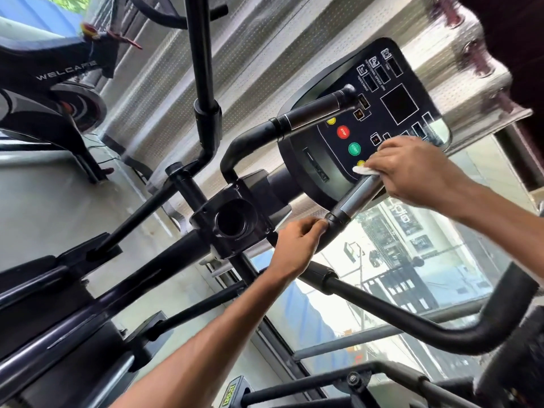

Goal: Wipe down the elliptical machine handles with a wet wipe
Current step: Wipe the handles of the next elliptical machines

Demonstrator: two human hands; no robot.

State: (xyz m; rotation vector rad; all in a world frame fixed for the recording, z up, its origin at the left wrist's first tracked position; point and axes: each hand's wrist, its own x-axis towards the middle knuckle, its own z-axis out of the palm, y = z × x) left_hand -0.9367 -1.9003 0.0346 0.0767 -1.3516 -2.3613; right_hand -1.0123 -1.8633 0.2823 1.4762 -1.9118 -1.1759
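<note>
The view is tilted. The elliptical's console sits upper right, with two short fixed handles in front of it. My right hand presses a white wet wipe around the upper end of the nearer fixed handle, on its shiny metal sensor section. My left hand pinches the black lower end of that same handle with thumb and fingers. The far fixed handle is untouched. A long moving handle curves across the lower right; another moving handle rises at upper centre.
A cup holder block sits on the central column left of my left hand. A Welcare exercise bike stands at upper left. Large windows lie behind the machine. Another machine's frame is at the bottom.
</note>
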